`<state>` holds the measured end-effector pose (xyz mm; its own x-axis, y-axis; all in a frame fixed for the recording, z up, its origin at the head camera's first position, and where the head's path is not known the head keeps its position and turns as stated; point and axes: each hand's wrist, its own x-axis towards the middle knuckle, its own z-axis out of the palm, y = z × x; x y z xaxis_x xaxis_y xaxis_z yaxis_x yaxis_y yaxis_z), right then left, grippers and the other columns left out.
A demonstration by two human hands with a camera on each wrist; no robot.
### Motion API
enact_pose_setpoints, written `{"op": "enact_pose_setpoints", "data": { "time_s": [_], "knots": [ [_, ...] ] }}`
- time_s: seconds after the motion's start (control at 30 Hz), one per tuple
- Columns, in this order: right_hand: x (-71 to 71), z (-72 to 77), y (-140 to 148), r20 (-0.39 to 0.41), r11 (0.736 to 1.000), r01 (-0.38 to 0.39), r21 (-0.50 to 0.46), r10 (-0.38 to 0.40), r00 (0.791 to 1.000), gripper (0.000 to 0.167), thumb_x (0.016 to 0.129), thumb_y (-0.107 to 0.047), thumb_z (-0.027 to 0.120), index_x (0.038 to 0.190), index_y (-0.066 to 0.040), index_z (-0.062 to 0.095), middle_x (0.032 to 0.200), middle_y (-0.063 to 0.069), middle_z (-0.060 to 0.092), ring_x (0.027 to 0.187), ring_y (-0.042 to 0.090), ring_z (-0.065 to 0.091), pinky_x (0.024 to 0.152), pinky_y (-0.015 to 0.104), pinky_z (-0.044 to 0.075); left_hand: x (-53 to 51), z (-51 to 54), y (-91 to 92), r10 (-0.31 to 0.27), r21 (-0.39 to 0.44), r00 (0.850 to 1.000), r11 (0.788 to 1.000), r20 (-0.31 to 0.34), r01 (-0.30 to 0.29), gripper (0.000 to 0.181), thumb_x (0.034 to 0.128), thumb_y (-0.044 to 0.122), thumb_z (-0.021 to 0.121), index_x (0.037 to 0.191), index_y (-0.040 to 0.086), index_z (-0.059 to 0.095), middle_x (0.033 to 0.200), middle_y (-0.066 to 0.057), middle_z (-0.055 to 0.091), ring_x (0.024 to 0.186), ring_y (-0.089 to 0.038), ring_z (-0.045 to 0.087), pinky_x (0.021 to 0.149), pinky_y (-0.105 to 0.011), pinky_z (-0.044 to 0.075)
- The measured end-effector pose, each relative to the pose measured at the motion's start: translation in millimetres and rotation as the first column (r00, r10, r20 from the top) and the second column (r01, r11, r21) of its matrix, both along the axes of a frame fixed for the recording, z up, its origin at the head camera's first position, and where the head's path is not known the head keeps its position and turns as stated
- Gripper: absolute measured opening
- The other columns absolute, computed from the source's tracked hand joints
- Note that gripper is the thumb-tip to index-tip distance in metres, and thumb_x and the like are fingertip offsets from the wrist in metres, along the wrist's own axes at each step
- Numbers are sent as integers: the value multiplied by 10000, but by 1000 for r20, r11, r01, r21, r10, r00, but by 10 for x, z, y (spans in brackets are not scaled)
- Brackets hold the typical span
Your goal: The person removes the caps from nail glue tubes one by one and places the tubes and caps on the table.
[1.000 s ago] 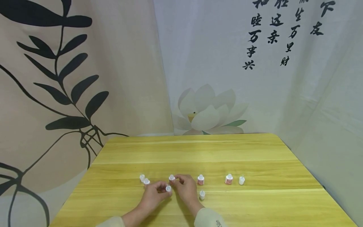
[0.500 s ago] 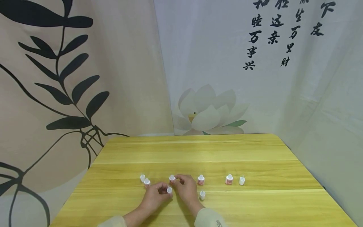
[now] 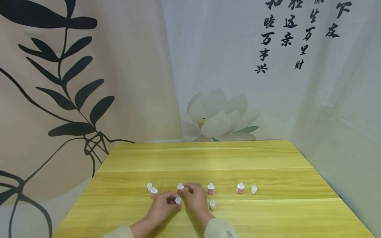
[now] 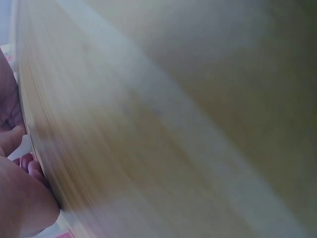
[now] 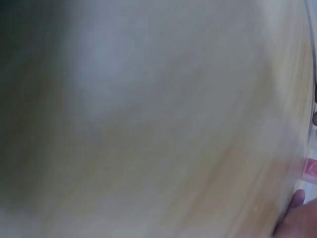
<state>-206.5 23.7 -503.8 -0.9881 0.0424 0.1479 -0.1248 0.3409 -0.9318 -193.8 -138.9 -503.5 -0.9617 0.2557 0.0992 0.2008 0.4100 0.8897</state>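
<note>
In the head view my left hand (image 3: 163,205) pinches a small white cap (image 3: 178,200) between thumb and fingertips, just above the wooden table (image 3: 202,158). My right hand (image 3: 195,199) grips a small white bottle with a pinkish-red label (image 3: 180,188), which stands upright slightly beyond the cap. Cap and bottle are apart. The left wrist view catches part of the left hand (image 4: 27,198) and a bit of white between its fingers. At the right wrist view's edge are the right hand (image 5: 301,218) and the bottle's pink label (image 5: 310,168).
Left of the hands, another labelled bottle (image 3: 154,191) stands beside a white cap (image 3: 149,187), partly behind the left hand. On the right are two more bottles, a nearer one (image 3: 211,188) and a farther one (image 3: 240,188), plus loose caps (image 3: 212,205). Printed curtains (image 3: 143,82) hang behind.
The left hand has drawn the cap slightly down and toward me. The right hand and the bottle it holds stay where they were.
</note>
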Motion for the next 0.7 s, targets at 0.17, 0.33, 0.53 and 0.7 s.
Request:
{"op": "enact_pose_setpoints", "data": {
  "time_s": [0.17, 0.33, 0.53, 0.7],
  "knots": [
    [-7, -11, -2, -2, 1000, 4, 13, -4, 1000, 99, 889, -268, 741, 870, -178, 778, 1046, 12, 668, 982, 216, 579, 844, 444, 478, -7, -3, 1, -7, -20, 1000, 1000, -12, 7, 207, 769, 56, 822, 944, 30, 716, 866, -2, 693, 794, -135, 620, 699, -217, 520],
    [-18, -19, -7, -5, 1000, 14, 25, -14, 1000, 103, 884, -280, 745, 870, -184, 780, 1028, 3, 667, 962, 206, 580, 831, 432, 480, -4, 2, 1, -13, -26, 1000, 1000, -24, 12, 215, 762, 55, 827, 942, 22, 715, 870, -9, 698, 793, -143, 625, 695, -222, 520],
    [-18, -20, -10, -6, 999, 20, 28, -20, 1000, 93, 878, -267, 753, 872, -178, 781, 1021, 5, 667, 953, 208, 581, 823, 428, 481, -5, 5, 8, -9, -39, 999, 999, -34, 8, 209, 758, 42, 826, 935, 22, 718, 854, -4, 691, 773, -124, 606, 680, -221, 513],
    [-13, -17, -8, -17, 999, 22, 30, -22, 1000, 92, 872, -257, 759, 886, -169, 781, 1020, 17, 669, 941, 214, 586, 811, 417, 485, 5, 14, 20, -2, -53, 999, 999, -35, 1, 211, 756, 33, 822, 938, 20, 717, 856, -3, 685, 774, -122, 595, 679, -221, 509]
  ]
}}
